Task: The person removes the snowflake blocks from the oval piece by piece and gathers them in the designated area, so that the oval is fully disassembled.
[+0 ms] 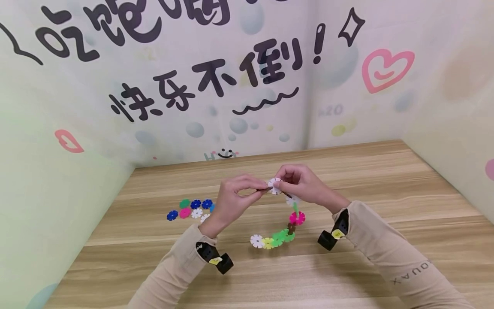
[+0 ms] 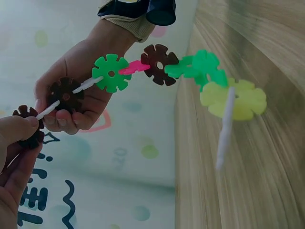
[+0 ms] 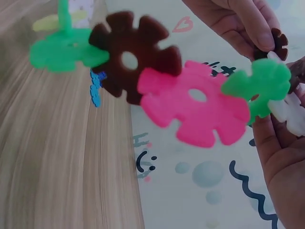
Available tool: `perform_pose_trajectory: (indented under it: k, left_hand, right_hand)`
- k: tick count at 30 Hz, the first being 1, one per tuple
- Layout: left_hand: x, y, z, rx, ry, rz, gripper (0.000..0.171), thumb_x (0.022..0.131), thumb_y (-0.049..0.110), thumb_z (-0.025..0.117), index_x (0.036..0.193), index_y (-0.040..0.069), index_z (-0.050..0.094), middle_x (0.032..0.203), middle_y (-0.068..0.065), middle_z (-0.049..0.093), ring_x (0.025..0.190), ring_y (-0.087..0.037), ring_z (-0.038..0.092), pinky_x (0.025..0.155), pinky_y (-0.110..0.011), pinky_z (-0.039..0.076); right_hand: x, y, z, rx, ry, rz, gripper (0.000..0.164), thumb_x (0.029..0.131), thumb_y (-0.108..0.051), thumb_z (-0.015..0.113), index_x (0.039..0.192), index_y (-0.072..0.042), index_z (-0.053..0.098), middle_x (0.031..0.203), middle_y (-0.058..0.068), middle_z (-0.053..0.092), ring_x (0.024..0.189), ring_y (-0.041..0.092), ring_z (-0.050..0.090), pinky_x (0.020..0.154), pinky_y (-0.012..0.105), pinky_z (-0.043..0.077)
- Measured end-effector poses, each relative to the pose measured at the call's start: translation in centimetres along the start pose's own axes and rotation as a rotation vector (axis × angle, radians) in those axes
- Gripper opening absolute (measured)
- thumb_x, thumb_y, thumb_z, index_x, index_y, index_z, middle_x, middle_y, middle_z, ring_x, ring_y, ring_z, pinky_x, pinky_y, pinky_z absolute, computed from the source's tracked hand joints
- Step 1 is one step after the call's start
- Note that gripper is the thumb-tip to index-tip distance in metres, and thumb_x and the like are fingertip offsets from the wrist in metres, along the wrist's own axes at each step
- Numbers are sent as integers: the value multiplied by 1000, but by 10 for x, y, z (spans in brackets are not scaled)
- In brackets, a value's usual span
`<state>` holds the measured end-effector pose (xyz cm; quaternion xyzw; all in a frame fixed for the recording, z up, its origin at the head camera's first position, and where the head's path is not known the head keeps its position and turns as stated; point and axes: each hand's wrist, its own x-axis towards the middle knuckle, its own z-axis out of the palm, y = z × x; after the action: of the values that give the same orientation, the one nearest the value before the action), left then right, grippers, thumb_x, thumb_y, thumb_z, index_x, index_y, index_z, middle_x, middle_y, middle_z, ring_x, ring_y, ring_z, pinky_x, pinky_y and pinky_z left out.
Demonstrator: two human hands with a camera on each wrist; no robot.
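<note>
Out over the table, my left hand (image 1: 235,195) pinches a brown notched snowflake disc (image 2: 29,126) between thumb and fingers. That disc meets the edge of a white snowflake disc (image 1: 275,186), which my right hand (image 1: 305,184) holds with its thumb. Right-hand fingers also touch a second brown disc (image 2: 66,95) in the left wrist view. From there a chain of interlocked discs hangs in a curve: a green disc (image 2: 111,73), a pink disc (image 1: 297,218), another brown disc (image 2: 159,64), green ones, a yellow disc (image 2: 233,99) and a white end disc (image 1: 256,241).
Loose snowflake discs lie left of my left forearm on the wooden table (image 1: 146,257), among them a blue disc (image 1: 172,215), a pink one (image 1: 185,213) and a white one (image 1: 197,213). My forearm partly hides this group. A printed curtain (image 1: 173,141) stands behind the table.
</note>
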<state>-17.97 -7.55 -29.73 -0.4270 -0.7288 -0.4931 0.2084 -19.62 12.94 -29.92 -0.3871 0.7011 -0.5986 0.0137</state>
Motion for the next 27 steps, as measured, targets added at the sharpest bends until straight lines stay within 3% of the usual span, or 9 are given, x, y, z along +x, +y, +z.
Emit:
perform_pose_trajectory:
  k: [3, 7, 19, 27]
  left_hand:
    - [0, 2, -2, -4, -19, 9, 11, 73, -5, 68, 83, -1, 69, 82, -10, 67, 77, -16, 63, 71, -24, 51]
    - [1, 2, -4, 15, -53, -5, 13, 72, -8, 67, 83, -3, 69, 81, -12, 67, 75, -18, 63, 68, -21, 51]
    - [6, 1, -11, 104, -51, -31, 11, 72, -6, 68, 81, -1, 70, 77, -10, 67, 70, -17, 64, 66, -17, 50]
    - [4, -2, -15, 106, -65, 16, 11, 71, -6, 69, 81, -1, 70, 77, -10, 67, 70, -17, 64, 66, -18, 51]
  right_hand:
    - [0, 0, -1, 3, -5, 5, 6, 84, 6, 53, 80, 4, 58, 64, 13, 54, 47, 7, 43, 39, 19, 37]
    - [-1, -1, 0, -4, 4, 42, 5, 83, 5, 54, 80, 6, 58, 65, 10, 56, 49, 6, 45, 41, 19, 39]
    - [2, -6, 3, -62, 77, 152, 7, 83, -1, 58, 76, 3, 59, 65, 5, 59, 51, 8, 50, 43, 19, 41]
    - [4, -9, 7, -20, 91, 232, 10, 82, -3, 60, 77, 6, 59, 68, 9, 60, 54, 10, 53, 47, 20, 44]
